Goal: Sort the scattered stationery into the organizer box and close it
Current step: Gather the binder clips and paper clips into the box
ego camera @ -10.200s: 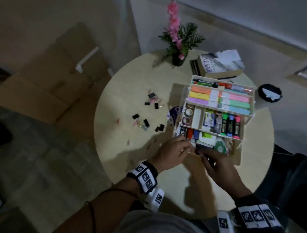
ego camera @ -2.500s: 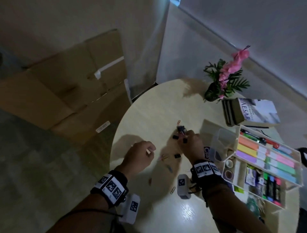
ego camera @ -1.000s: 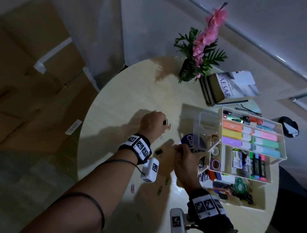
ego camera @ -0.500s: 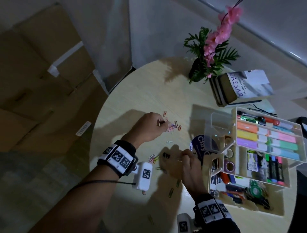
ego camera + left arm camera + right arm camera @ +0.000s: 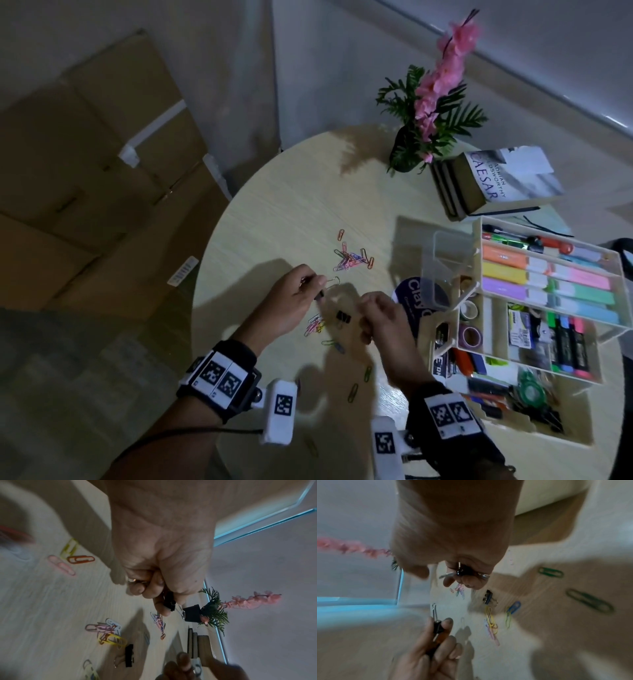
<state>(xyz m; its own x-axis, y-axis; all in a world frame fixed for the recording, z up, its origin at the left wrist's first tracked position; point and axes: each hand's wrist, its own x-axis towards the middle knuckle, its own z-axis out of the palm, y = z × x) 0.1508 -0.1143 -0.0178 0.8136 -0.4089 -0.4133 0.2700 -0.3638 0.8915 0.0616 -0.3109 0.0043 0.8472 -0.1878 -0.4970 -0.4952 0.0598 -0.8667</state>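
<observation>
Dim room, grey walls, stacked brown cardboard boxes (image 5: 102,164) leaning at far left. Round pale wooden table (image 5: 281,205) filling the middle.

Left hand (image 5: 291,305) hovering just above the tabletop, fingers curled, pinching a small black binder clip with silver wire handles (image 5: 169,601) between thumb and fingertips, one wire loop sticking out past the thumb.

Lying loose on the table: a tangle of coloured paper clips (image 5: 352,258) beyond the hands, a smaller bunch of pink and yellow paper clips (image 5: 315,325) under the left hand, green paper clips (image 5: 359,383) nearer the body.

Sitting between the two hands, a second black binder clip (image 5: 343,317), flat on the wood, long axis running roughly left to right, apart from both hands; hard telling which hand is nearer.

Right hand (image 5: 383,322) curled too, fingers gripping something small, dark and shiny with silver wire (image 5: 460,572), probably more binder clips; blurred, so not certain.

Further right, a dark blue round lid with white lettering (image 5: 411,301), then the open cream tiered organizer box (image 5: 455,346), trays fanned out, holding pastel highlighters (image 5: 548,284), tape rolls and markers. Lid not yet closed.

Behind, a potted pink artificial flower (image 5: 431,113) and a stack of books (image 5: 496,185).

Judging from the layout, dropping the held clips means travelling right, toward the box, which lies on the right hand's side.
</observation>
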